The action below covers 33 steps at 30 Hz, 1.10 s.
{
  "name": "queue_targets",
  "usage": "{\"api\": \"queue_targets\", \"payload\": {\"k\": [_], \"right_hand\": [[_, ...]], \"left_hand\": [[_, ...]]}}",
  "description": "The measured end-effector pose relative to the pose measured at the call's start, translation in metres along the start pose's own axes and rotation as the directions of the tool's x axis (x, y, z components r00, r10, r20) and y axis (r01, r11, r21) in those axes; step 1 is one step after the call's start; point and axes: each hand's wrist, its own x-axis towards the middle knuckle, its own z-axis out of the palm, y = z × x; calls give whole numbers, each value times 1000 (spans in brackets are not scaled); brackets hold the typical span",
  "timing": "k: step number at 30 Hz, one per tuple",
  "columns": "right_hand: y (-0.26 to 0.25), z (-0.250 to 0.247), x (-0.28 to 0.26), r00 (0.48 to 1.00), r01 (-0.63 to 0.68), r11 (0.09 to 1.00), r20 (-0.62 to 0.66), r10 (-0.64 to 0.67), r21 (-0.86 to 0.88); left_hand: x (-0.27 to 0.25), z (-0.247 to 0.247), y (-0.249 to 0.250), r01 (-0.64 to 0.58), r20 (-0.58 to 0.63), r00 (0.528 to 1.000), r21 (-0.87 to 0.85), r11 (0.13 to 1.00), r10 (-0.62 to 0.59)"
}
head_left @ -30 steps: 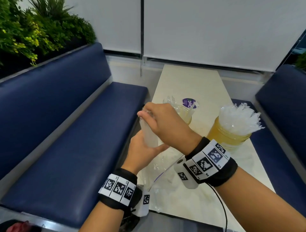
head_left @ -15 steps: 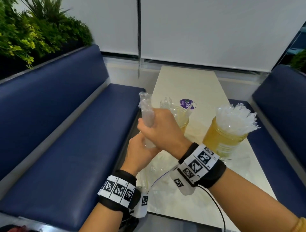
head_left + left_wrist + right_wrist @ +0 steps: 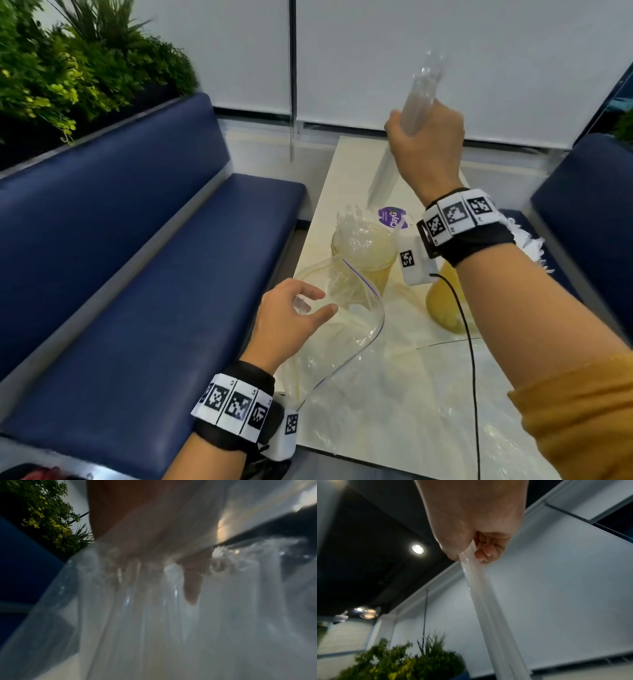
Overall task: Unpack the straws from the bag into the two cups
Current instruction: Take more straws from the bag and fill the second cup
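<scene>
From the head camera: a person's right hand [image 3: 426, 150], raised at 12 o'clock above the table [image 3: 394, 394], is clenched around a bundle of wrapped straws [image 3: 404, 137], which slants from upper right down to lower left, its lower tip above the near cup [image 3: 363, 253]. That cup, at the table's left edge, holds a few wrapped straws. A second cup [image 3: 443, 305] (largely hidden behind the right wrist) stands at 3 o'clock from it, white wrapper ends showing past the wristband. The left hand [image 3: 291, 318], at 7 o'clock from the near cup, has fingers and thumb spread and loosely bent at the open mouth of the clear zip bag [image 3: 342, 342], which lies crumpled on the table; whether the fingers pinch the film cannot be told. A purple-labelled lid [image 3: 394, 216] lies beyond the near cup. A blue bench [image 3: 137, 274] runs along at 9 o'clock, with plants [image 3: 68, 68] above it.

From the left wrist: blurred fingers [image 3: 192, 585] seen through folds of clear bag film [image 3: 137, 628].

From the right wrist: the fist [image 3: 471, 534] closed round the straw bundle [image 3: 488, 608], which runs toward 5 o'clock against a white blind [image 3: 556, 588].
</scene>
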Motion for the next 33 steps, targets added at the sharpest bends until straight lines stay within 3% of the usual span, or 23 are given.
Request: {"api": "queue_targets", "payload": {"k": [6,12,16,18,21,23,25,28,31,32,33], "right_hand": [[56,51,-30,960,-89,969,241,145,-229],[87,72,-65,842,-128,889,426,332,-440],[90,76,-69,790,-169,856,453,414,-488],[89,77,-65,805,-221,880,431,408,-420],[84,75,-56,873,-253,926,346,343,-280],[80,73,-49,913,-151,968,348,214,-201],[79,76,-45,901,30,982,430,54,-185],[82,82,-48,781,201,959,623,-33,-201],[84,79,-61,571,198,940,812,119,-277],[84,76,-66,533,204,936,834,140,-287],[85,73,-69,533,210,933,834,141,-291]], "left_hand": [[1,-2,0,-1,19,1000,-9,1000,1],[4,-2,2,2,30,1000,-7,1000,-2],[5,-3,3,-3,32,999,-18,1000,4],[5,-3,4,-1,39,999,-19,1000,2],[4,-4,4,-2,41,999,-14,1000,2],[4,-4,4,-2,43,999,-12,1000,2],[5,-4,5,-3,48,999,-12,1000,4],[4,-4,6,-10,63,998,-12,1000,11],[4,-5,4,-29,88,996,-25,999,31],[4,-6,3,-24,117,993,-38,999,28],[3,-8,4,-14,153,988,-55,998,22]]}}
